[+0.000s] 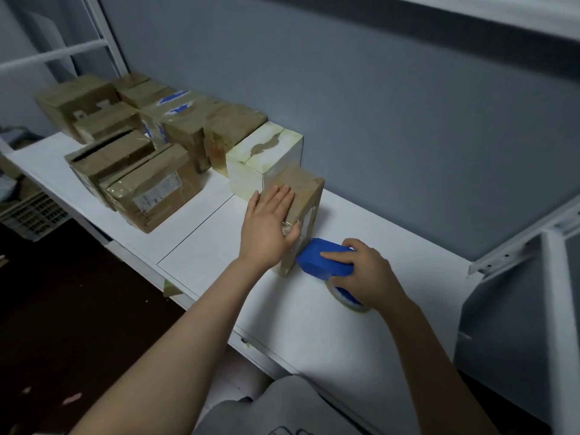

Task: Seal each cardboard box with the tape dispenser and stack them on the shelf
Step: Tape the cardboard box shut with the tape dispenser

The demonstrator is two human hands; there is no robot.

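White shelf board point(314, 334) is running along a grey-blue wall and carrying ten boxes, as far as the overlap allows counting: eight brown boxes point(153, 186) crowding together at the left, one white box point(263, 158) sitting beside them, and one upright cardboard box point(306, 189) touching the white one. One left hand point(266, 227) is pressing flat on this box, fingers straight and together. One right hand point(367, 274) is curling its fingers round the single blue tape dispenser point(323, 255), whose nose is meeting the box's near face. No box is showing its contents.
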